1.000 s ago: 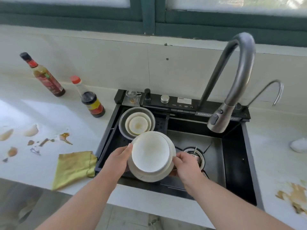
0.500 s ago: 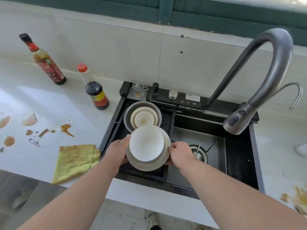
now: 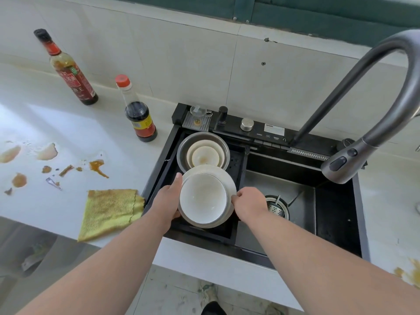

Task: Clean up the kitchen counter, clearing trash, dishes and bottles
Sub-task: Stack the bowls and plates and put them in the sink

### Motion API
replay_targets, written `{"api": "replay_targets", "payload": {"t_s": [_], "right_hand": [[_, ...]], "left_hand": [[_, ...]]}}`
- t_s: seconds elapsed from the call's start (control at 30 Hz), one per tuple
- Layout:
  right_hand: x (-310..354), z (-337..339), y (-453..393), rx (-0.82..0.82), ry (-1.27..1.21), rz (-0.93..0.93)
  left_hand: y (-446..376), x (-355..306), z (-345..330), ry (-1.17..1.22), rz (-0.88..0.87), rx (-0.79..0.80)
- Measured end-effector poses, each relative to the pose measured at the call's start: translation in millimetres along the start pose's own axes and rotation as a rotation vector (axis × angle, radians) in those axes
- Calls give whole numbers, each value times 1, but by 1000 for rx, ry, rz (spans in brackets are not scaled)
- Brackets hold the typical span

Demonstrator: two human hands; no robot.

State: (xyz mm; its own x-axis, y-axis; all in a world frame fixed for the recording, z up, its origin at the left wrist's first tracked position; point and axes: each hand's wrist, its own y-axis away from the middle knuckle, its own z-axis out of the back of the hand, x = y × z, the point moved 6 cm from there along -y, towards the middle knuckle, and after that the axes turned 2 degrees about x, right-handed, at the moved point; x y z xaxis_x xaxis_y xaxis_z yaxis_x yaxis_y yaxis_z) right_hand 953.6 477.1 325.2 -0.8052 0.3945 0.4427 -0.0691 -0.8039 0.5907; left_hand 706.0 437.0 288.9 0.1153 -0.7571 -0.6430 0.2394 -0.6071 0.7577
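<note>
We hold a stack of white dishes (image 3: pixel 204 198) over the black sink (image 3: pixel 336 212), our left hand (image 3: pixel 167 201) and right hand (image 3: pixel 248 201) gripping its rim on opposite sides, just in front of a steel bowl (image 3: pixel 181 153) holding more dishes.

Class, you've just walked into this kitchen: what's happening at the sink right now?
A person holds a stack of white bowls with both hands, the left hand and the right hand gripping opposite sides, over the left part of the black sink. Behind it, a metal bowl with more white dishes sits in the sink. On the counter, two sauce bottles, a yellow cloth and brown spills are not yet cleared.
</note>
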Motion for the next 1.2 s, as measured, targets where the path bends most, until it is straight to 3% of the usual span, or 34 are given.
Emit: {"api": "replay_targets", "payload": {"t_s": [0.2, 0.37, 0.43, 0.7, 1.2], "right_hand": [[-2, -2, -8, -2, 40, -26], [0, -4, -15, 8, 94, -15], [0, -5, -18, 10, 108, -14], [-1, -7, -28, -13, 227, 19], [5, -9, -19, -95, 445, 83]], "left_hand": [[0, 0, -9, -18, -8, 35], [5, -3, -11, -52, -197, 315], [0, -1, -10, -81, -212, 356], [-28, 10, -5, -275, -145, 165], [-21, -1, 0, -409, -117, 51]]}}
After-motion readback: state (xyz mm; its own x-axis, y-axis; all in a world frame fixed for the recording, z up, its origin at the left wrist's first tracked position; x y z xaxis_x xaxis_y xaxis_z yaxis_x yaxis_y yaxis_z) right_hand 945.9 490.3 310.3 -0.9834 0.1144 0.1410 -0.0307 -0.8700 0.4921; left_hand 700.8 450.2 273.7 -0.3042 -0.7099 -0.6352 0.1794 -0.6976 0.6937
